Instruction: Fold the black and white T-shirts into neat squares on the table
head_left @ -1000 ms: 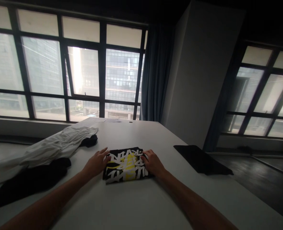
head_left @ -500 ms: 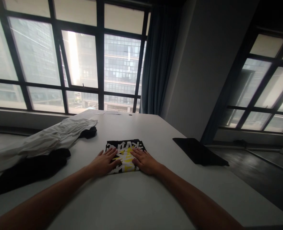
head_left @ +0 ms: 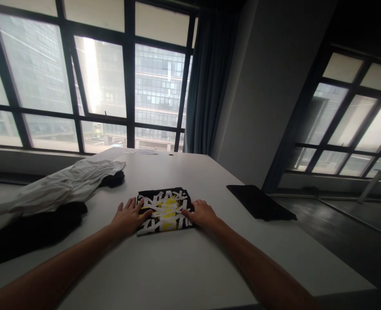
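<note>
A folded black cloth, printed with white lettering and yellow patches [head_left: 166, 211], lies flat on the white table [head_left: 164, 275] in front of me; it looks like a folded T-shirt. At its left edge rests my left hand [head_left: 129, 217], open, fingers spread, the thumb on the print. My right hand [head_left: 205, 214] lies at the opposite edge with its thumb on the cloth and its fingers stretched beyond the edge. Neither hand lifts the cloth.
To the left is a loose heap of white cloth [head_left: 71, 181] with black cloth [head_left: 45, 228] beside it. A flat black folded cloth [head_left: 259, 202] lies near the right table edge. Papers [head_left: 140, 151] lie at the far end, before the windows and a blue curtain [head_left: 206, 82].
Both hands have slid outward from the middle of the print to the cloth's left and right edges, uncovering more of it. The view has shifted slightly to the right.
</note>
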`<act>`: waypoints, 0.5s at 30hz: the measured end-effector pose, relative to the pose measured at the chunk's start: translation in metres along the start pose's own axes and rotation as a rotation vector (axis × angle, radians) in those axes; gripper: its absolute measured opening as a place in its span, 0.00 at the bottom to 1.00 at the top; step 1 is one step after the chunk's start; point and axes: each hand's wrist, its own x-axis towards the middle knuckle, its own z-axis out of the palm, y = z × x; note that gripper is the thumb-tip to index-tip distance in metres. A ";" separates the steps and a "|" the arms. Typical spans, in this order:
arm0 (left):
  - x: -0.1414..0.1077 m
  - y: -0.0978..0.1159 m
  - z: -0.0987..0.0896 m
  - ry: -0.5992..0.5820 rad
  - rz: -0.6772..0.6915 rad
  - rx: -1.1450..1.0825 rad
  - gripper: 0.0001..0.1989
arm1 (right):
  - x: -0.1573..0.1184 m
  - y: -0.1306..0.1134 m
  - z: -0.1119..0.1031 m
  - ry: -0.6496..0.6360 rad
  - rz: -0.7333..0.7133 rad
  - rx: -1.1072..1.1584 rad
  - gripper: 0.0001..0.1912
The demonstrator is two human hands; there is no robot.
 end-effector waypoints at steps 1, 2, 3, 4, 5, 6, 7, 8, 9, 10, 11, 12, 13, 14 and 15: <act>0.001 -0.001 0.003 0.005 0.017 -0.004 0.44 | 0.001 -0.001 0.000 0.017 -0.031 0.042 0.32; 0.002 -0.002 0.005 0.013 0.036 -0.013 0.43 | 0.002 -0.001 0.000 0.029 -0.058 0.109 0.29; 0.003 -0.003 0.008 0.023 0.051 -0.026 0.42 | 0.004 -0.002 0.000 0.039 -0.071 0.194 0.26; 0.003 -0.003 0.010 0.032 0.063 -0.041 0.40 | 0.006 -0.002 0.000 0.048 -0.067 0.284 0.24; 0.003 -0.003 0.011 0.039 0.072 -0.057 0.39 | 0.008 -0.001 0.001 0.054 -0.045 0.371 0.23; 0.002 -0.002 0.012 0.040 0.081 -0.071 0.39 | 0.010 0.000 0.001 0.055 -0.009 0.451 0.23; 0.001 0.000 0.012 0.035 0.095 -0.083 0.38 | 0.012 0.002 0.002 0.051 0.033 0.525 0.25; -0.001 0.002 0.011 0.026 0.112 -0.095 0.38 | 0.014 0.004 0.003 0.040 0.073 0.593 0.26; -0.002 0.005 0.009 0.014 0.129 -0.105 0.38 | 0.016 0.008 0.004 0.020 0.108 0.658 0.27; -0.004 0.007 0.007 0.002 0.145 -0.118 0.37 | 0.018 0.012 0.005 -0.003 0.133 0.717 0.28; -0.005 0.008 0.005 -0.009 0.156 -0.130 0.36 | 0.019 0.016 0.006 -0.021 0.146 0.762 0.29; -0.006 0.009 0.002 -0.015 0.159 -0.141 0.36 | 0.021 0.020 0.006 -0.030 0.148 0.779 0.29; -0.006 0.010 0.000 -0.018 0.155 -0.149 0.35 | 0.022 0.025 0.006 -0.023 0.141 0.765 0.29; -0.007 0.009 -0.003 -0.022 0.147 -0.150 0.35 | 0.023 0.030 0.004 0.002 0.124 0.719 0.28; -0.007 0.009 -0.005 -0.030 0.141 -0.145 0.35 | 0.024 0.035 0.001 0.043 0.095 0.647 0.27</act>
